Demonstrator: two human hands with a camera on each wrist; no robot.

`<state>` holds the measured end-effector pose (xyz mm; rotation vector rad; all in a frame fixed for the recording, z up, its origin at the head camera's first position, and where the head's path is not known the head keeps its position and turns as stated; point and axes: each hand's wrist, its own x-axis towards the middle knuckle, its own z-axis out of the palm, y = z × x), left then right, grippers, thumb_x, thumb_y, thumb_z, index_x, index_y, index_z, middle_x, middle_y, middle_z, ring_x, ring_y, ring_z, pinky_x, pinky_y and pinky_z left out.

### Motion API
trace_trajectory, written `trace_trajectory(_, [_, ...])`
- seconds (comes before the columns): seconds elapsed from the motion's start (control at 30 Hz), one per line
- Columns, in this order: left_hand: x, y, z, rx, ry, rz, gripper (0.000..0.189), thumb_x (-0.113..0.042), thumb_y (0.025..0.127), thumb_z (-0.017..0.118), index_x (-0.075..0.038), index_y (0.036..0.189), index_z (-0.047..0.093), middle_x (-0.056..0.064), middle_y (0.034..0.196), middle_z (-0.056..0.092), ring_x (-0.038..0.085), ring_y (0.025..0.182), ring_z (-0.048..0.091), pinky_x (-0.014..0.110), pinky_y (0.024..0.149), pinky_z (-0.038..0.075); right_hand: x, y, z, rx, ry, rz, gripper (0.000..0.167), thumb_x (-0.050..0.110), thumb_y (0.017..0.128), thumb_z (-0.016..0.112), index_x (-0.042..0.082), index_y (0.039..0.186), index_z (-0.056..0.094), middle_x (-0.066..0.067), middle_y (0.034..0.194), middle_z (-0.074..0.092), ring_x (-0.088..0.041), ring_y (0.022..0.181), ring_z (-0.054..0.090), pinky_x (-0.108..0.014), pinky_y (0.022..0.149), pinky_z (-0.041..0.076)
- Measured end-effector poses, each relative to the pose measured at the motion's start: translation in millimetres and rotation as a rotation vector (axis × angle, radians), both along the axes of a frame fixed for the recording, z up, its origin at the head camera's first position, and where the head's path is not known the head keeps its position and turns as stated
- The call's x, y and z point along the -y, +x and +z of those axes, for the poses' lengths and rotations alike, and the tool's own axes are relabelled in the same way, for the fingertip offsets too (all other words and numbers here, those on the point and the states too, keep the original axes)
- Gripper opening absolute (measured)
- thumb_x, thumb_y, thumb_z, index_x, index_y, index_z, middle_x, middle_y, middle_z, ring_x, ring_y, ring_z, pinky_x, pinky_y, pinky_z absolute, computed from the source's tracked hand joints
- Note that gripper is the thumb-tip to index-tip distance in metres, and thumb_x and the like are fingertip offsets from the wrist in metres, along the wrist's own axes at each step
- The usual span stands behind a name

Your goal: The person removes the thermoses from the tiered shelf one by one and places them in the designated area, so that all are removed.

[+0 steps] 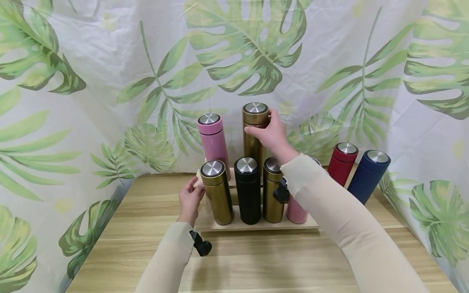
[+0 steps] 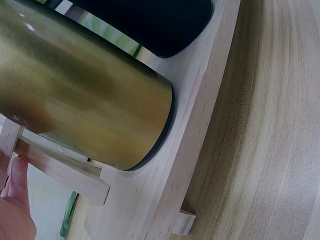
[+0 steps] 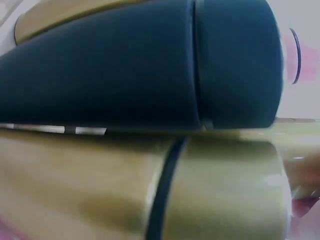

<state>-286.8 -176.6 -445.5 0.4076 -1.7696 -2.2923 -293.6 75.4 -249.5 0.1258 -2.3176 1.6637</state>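
Note:
A tall gold thermos bottle [image 1: 253, 140] with a steel-topped lid is upright at the back of a two-step wooden rack [image 1: 256, 226]. My right hand [image 1: 272, 132] grips it near the lid, thumb in front and fingers round its right side. At the rack's left end, my left hand [image 1: 190, 199] holds the upper step's wooden side. A pink thermos [image 1: 214, 142] stands on the upper step. Along the lower step are a gold thermos [image 1: 218, 199], a black thermos [image 1: 248, 195], another gold thermos [image 1: 272, 199] and a pink thermos [image 1: 296, 211] partly behind my right sleeve.
Right of the rack, a red thermos [image 1: 342, 162] and a blue thermos [image 1: 368, 175] stand side by side, their lower parts hidden by my right arm. The wood-grain table [image 1: 146, 228] extends in front. A leaf-print curtain [image 1: 168, 61] hangs close behind.

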Motion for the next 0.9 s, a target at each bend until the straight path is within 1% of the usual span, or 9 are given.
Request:
trace_trajectory(0.1, [0.6,-0.2,-0.2,0.001,-0.004,-0.002,0.045,0.006,0.087,0.052,0.001,0.131,0.048,0.002,0.090,0.053,0.001,0.071,0.058,0.015,0.072,0.054,-5,-0.1,2.4,-0.031,-0.016,-0.011,0.079,0.020,0.072,0.076,0.009,0.137,0.033,-0.014,0.126,0.050,-0.025,0.110,0.050,-0.036,0.094,0.045])
trace_trajectory(0.33, [0.5,-0.6,-0.2,-0.004,-0.005,-0.014,0.045,0.004,0.088,0.053,0.002,0.132,0.046,0.004,0.093,0.054,0.000,0.071,0.059,0.015,0.072,0.054,-18,1.3,6.4,-0.095,-0.093,-0.032,0.074,0.018,0.073,0.074,0.008,0.135,0.035,-0.013,0.124,0.051,-0.023,0.107,0.051,-0.035,0.092,0.045])
trace_trajectory(0.57, [-0.1,-1.1,0.1,-0.002,0.002,-0.016,0.044,0.004,0.088,0.053,0.002,0.132,0.047,0.000,0.088,0.053,0.000,0.071,0.059,0.015,0.072,0.054,-33,4.4,9.3,-0.156,-0.152,-0.056,0.071,0.017,0.073,0.073,0.008,0.133,0.036,-0.012,0.120,0.052,-0.020,0.104,0.051,-0.032,0.089,0.046])
trace_trajectory(0.73, [-0.2,-1.3,-0.5,-0.001,0.009,-0.016,0.044,0.005,0.088,0.053,0.003,0.131,0.047,-0.001,0.084,0.053,0.000,0.070,0.059,0.015,0.070,0.054,-44,5.6,12.1,-0.187,-0.143,-0.083,0.068,0.018,0.073,0.073,0.007,0.131,0.039,-0.010,0.116,0.053,-0.019,0.101,0.051,-0.031,0.086,0.046])
trace_trajectory(0.9, [0.0,0.0,0.4,0.007,0.004,-0.006,0.044,0.004,0.088,0.054,0.002,0.131,0.048,0.004,0.089,0.054,0.001,0.069,0.059,0.015,0.070,0.054,-56,6.1,15.5,-0.214,-0.109,-0.130,0.066,0.018,0.072,0.073,0.006,0.128,0.042,-0.010,0.112,0.053,-0.017,0.098,0.051,-0.028,0.083,0.046])
